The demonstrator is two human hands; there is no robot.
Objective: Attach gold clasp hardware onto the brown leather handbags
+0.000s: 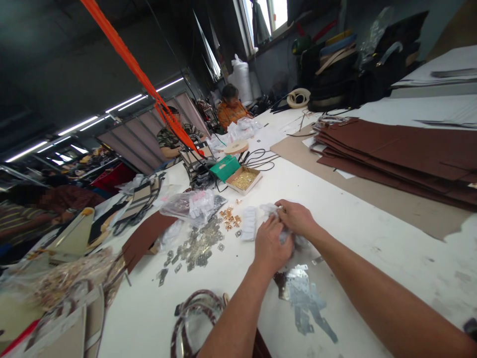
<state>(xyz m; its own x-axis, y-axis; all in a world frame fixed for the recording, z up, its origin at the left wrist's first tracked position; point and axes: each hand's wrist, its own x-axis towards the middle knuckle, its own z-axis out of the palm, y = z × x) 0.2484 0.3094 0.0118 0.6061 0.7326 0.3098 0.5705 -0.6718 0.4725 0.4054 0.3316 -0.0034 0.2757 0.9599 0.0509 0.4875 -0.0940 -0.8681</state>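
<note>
On the white table, my left hand (272, 243) and my right hand (296, 217) meet with fingers bent around a crumpled white wrapping (269, 208). Its contents are hidden, and I cannot tell paper from thin plastic. Just left of my hands lies a flat white wrapped bundle (249, 223). Beyond that are small gold-coloured metal fittings (230, 219) and a spread pile of small silvery metal plates (201, 243). Longer thin metal strips (303, 298) lie below my wrists. Dark brown looped handles (196, 318) sit near my left forearm.
An open box of small gold pieces (257, 183) stands beside a green box (225, 168). A clear plastic bag (186, 206) lies to the left. Stacked brown sheets (402, 154) cover the right side. A hanging orange strap (137, 72) crosses the upper left. Other people sit across the table.
</note>
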